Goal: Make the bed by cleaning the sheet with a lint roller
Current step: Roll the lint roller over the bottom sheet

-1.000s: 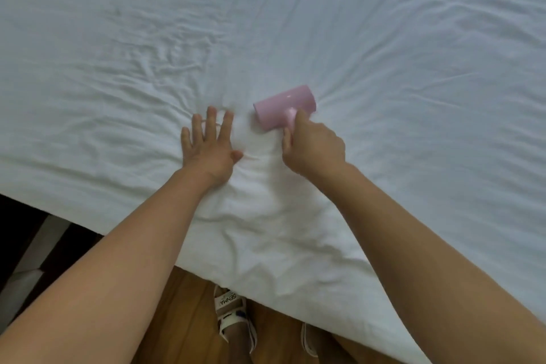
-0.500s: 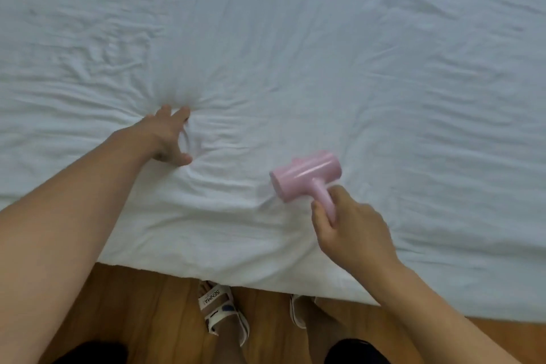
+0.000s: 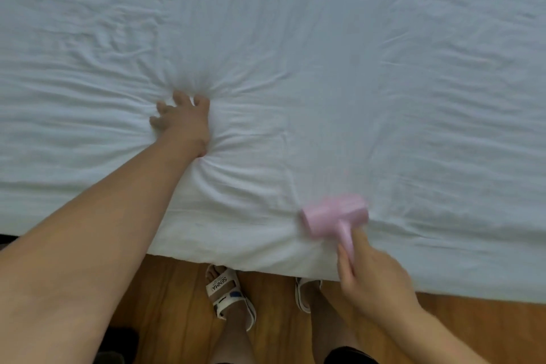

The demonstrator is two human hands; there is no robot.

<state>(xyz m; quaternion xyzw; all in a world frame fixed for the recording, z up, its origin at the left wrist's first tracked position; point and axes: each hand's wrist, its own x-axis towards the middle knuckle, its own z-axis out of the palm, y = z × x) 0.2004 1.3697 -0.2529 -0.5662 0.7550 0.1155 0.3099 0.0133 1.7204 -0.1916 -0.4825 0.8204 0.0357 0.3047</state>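
Observation:
A wrinkled white sheet [image 3: 325, 68] covers the bed and fills most of the view. My left hand [image 3: 183, 124] presses down on it left of centre with fingers spread, and creases radiate out from the hand. My right hand [image 3: 372, 281] grips the handle of a pink lint roller [image 3: 335, 217]. The roller's drum lies on the sheet close to the bed's near edge and is blurred by motion.
The bed's near edge [image 3: 236, 260] runs across the lower part of the view. Below it lies a wooden floor [image 3: 165, 289], where my feet in white sandals [image 3: 227, 289] stand. A dark object [image 3: 118, 340] sits at the bottom left.
The right hand has drawn the roller back across the sheet toward the near edge. The left hand has shifted its pressing spot on the sheet away from the roller.

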